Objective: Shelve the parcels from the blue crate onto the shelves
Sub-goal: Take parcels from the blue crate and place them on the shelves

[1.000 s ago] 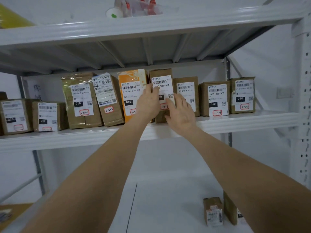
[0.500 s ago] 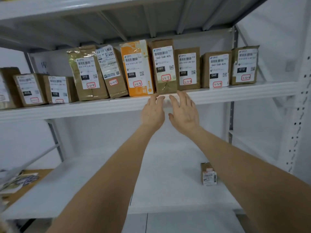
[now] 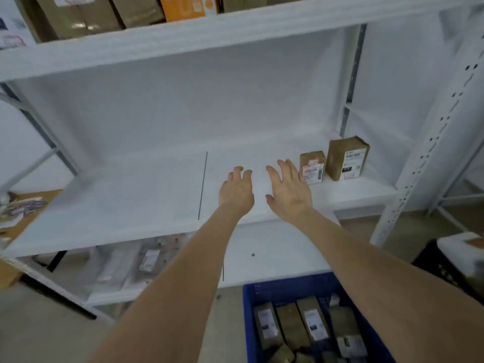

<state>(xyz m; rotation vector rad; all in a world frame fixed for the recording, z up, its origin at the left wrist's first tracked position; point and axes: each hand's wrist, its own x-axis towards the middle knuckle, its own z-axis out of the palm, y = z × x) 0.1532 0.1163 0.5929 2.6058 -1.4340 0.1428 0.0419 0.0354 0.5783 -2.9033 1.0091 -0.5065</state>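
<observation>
A person is holding both bare arms out over the white middle shelf (image 3: 125, 203), gripping nothing. The left hand (image 3: 237, 192) is hovering with fingers loosely curled downward, while the right hand (image 3: 288, 191) is hanging beside it with fingers straight and slightly apart. At the shelf's right end a smaller parcel (image 3: 311, 166) is standing upright just beside the right hand, with a larger parcel (image 3: 347, 158) next to it. Below the arms, the blue crate (image 3: 264, 292) is holding more labelled brown parcels (image 3: 311, 320). An orange parcel (image 3: 186, 6) is showing on the upper shelf (image 3: 235, 30)
</observation>
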